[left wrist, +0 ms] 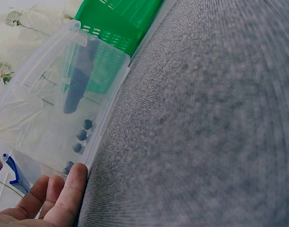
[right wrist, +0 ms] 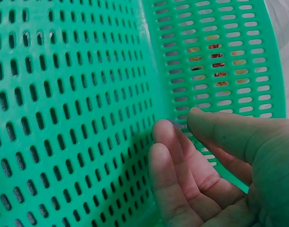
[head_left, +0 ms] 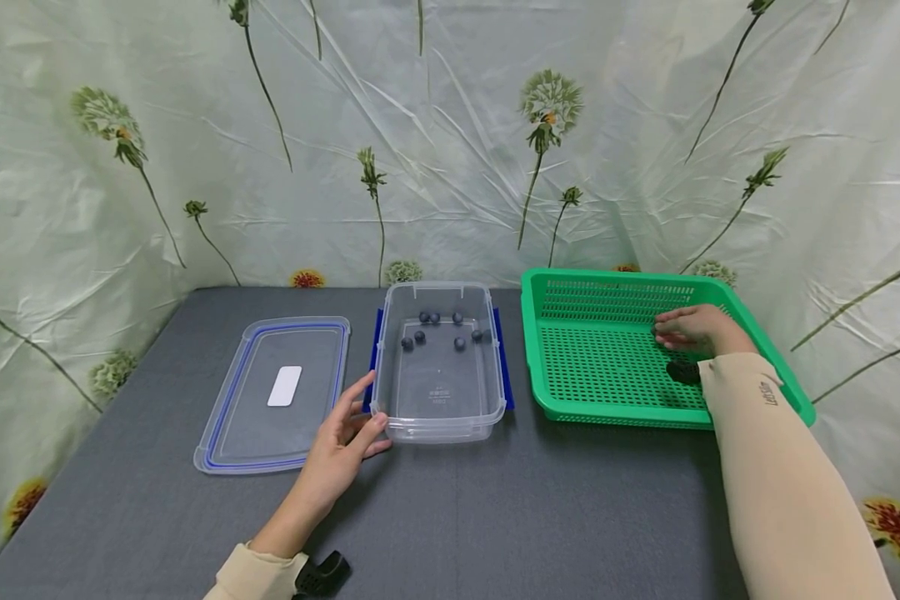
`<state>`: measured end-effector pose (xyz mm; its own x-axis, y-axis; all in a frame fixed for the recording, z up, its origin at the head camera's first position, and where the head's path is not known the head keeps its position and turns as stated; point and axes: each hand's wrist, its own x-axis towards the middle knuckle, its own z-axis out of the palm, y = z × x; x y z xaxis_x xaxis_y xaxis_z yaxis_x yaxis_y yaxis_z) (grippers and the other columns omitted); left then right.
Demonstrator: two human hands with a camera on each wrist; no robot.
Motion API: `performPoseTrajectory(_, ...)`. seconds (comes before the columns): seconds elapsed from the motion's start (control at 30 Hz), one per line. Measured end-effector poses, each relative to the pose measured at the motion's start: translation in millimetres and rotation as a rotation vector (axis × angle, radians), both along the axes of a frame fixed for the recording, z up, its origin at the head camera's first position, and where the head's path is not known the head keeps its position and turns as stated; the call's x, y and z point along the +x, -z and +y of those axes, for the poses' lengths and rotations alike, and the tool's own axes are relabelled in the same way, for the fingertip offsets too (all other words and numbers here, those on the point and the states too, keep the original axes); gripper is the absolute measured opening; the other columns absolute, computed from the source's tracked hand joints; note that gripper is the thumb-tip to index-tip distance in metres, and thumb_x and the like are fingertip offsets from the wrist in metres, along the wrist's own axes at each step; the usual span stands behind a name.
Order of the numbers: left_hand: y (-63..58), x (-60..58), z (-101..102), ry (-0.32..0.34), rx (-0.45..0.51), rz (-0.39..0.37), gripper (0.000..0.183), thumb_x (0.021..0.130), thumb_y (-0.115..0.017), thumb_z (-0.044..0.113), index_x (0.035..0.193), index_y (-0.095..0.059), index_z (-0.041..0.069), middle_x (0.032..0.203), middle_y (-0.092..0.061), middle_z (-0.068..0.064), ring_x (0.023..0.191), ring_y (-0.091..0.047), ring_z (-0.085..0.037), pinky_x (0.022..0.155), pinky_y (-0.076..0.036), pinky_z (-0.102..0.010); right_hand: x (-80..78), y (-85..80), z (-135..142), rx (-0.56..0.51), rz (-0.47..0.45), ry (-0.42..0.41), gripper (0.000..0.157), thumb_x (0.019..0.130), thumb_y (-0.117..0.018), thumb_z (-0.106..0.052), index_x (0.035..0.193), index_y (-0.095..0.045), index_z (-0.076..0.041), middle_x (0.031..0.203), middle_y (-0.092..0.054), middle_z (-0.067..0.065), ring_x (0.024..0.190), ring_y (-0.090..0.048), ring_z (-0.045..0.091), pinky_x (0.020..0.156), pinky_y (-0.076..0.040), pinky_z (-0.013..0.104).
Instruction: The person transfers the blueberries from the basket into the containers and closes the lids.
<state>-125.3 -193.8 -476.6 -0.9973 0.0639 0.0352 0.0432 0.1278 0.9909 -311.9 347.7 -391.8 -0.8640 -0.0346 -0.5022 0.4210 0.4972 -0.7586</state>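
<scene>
Several blueberries (head_left: 459,343) lie on the floor of a clear plastic container (head_left: 438,429) with blue side latches. My left hand (head_left: 337,450) holds its near left corner, thumb at the rim and fingers along the outside. In the left wrist view, those fingers (left wrist: 71,194) rest low against its clear wall. Inside the green basket (head_left: 607,411), my right hand (head_left: 693,329) is near the far right part. Its thumb and fingers pinch a small blueberry (right wrist: 176,124), mostly hidden by the fingertips in the right wrist view.
A clear lid (head_left: 247,429) with a blue seal and a white label lies flat left of the container. Everything stands on a grey cloth-covered table (head_left: 510,508). A flower-printed curtain (head_left: 450,150) hangs right behind. The basket's raised walls surround my right hand.
</scene>
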Motion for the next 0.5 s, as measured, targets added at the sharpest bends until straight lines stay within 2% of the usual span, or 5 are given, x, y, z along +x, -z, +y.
performPoseTrajectory(0.2, -0.1, -1.0, 0.6, 0.004, 0.004, 0.002, 0.064, 0.109, -0.065, 0.015, 0.166, -0.039, 0.027, 0.145, -0.046, -0.026, 0.119, -0.064, -0.030, 0.092, -0.068, -0.038, 1.0, 1.0, 1.0, -0.009, -0.032, 0.007, 0.053, 0.115, -0.045, -0.009, 0.160, -0.031, 0.015, 0.087, -0.071, -0.009, 0.081, -0.070, 0.000, 0.080, -0.064, 0.019)
performPoseTrajectory(0.5, -0.1, -0.9, 0.7, 0.004, 0.002, -0.004, 0.064, 0.109, -0.065, 0.015, 0.166, -0.039, 0.027, 0.145, -0.046, -0.026, 0.120, -0.064, -0.031, 0.092, -0.068, -0.038, 0.6, 3.9, 3.0, -0.010, -0.025, 0.002, 0.050, 0.115, -0.046, -0.009, 0.157, -0.035, 0.015, 0.086, -0.071, -0.008, 0.080, -0.070, 0.000, 0.080, -0.064, 0.019)
